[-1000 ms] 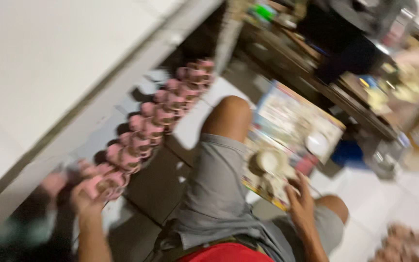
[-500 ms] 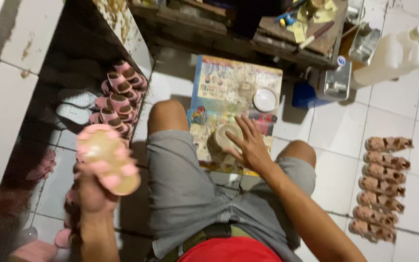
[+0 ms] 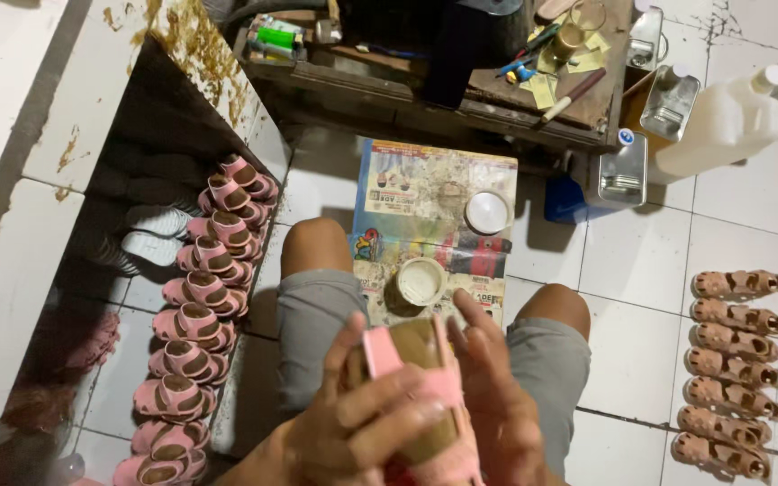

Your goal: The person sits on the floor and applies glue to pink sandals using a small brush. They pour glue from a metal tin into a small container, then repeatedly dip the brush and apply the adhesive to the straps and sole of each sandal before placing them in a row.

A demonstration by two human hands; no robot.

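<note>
Head view looks down at two hands holding one small pink sandal (image 3: 420, 396) over the person's lap. The left hand (image 3: 353, 423) wraps around the sandal from the left, fingers curled over its brown sole — closed tight on it. The right hand (image 3: 497, 405) presses against the right side, fingers pointing up along the strap. On the floor ahead lies a colourful printed sheet (image 3: 434, 225). On it sit a round open tub (image 3: 420, 281) with pale paste inside and a white lid (image 3: 487, 212) — apart from each other. A row of pink sandals (image 3: 200, 333) lines the left side. A row of tan sandals (image 3: 731, 369) lies on the right tiles.
</note>
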